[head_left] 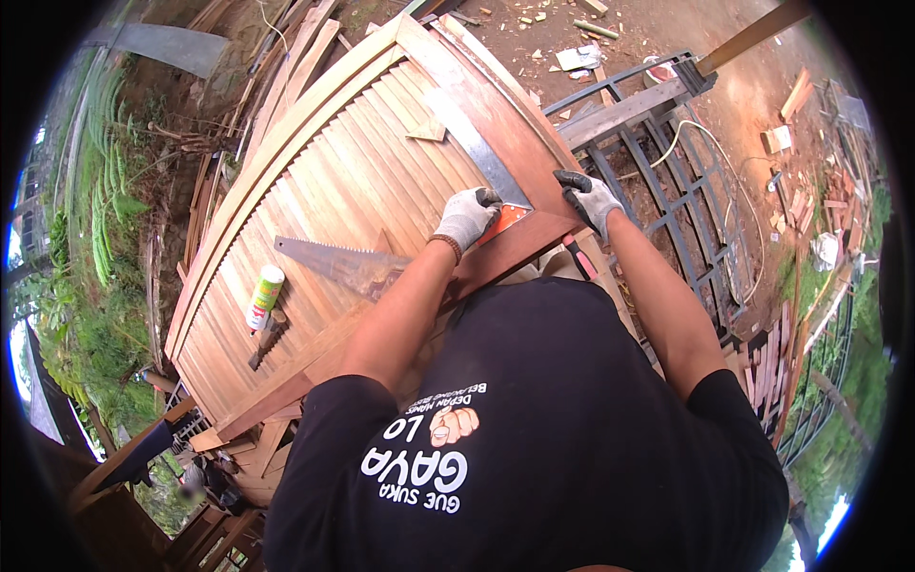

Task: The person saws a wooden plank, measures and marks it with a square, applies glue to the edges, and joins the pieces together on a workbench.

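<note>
Two gloved hands at work on one big wooden door (353, 181), laid flat outdoors. Landmark for all else: that door, with its many thin slats and a darker frame around them.

Beside the door's right edge, out over bare brown dirt: a dark metal gate frame (667, 200), lying flat, with a pale cord looped across it. Past that gate, farther from the door: scattered wood scraps (791, 105).

On the door's right side, running along the frame: a long flat metal square (481, 153), shiny grey, with an orange part at its near end. On the door's slats, near the middle: a hand saw (334, 262), blade lying flat, teeth toward the far end. Left of the saw, also on the slats: a white tube with a green cap (265, 297), and just beside it a small dark tool (267, 338), too small to name.

Left hand (467, 217), in a grey glove, curled and pressing down on the orange end of the square, at the door's near right corner. Right hand (589, 198), in a grey and black glove, fingers bent over the door's right edge, gripping the frame there, just beside the square.
</note>
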`<state>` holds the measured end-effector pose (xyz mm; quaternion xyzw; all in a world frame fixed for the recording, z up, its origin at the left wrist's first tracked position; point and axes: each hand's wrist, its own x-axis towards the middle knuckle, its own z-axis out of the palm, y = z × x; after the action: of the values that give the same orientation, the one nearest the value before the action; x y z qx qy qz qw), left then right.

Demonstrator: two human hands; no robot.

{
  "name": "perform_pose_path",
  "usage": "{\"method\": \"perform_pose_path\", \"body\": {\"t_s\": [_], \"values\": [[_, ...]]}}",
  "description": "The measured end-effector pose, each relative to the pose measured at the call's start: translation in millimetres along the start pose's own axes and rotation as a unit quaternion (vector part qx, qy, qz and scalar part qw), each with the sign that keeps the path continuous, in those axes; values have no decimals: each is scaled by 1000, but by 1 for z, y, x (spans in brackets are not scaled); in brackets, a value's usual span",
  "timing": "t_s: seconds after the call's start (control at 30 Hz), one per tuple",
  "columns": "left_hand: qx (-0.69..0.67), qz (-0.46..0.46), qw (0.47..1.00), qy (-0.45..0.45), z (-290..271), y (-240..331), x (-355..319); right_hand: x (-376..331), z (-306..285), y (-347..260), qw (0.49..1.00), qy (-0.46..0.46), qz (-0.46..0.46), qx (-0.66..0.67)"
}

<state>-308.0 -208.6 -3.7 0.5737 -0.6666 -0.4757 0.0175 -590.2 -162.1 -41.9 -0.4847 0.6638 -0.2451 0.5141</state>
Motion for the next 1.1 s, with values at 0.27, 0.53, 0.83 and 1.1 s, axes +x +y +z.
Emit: {"method": "perform_pose_path", "body": {"t_s": [0.27,0.53,0.83,1.1], "values": [[-8,-8,1000,17,1,1,-4,-1,0,-5,1000,-2,16,3],[-1,7,999,36,4,1,-5,1,2,2,1000,1,7,10],[-24,-12,999,42,6,3,-7,-3,-2,-4,999,-6,32,-5],[-226,-182,956,-46,12,-7,33,-5,2,6,999,17,-1,-29]]}}
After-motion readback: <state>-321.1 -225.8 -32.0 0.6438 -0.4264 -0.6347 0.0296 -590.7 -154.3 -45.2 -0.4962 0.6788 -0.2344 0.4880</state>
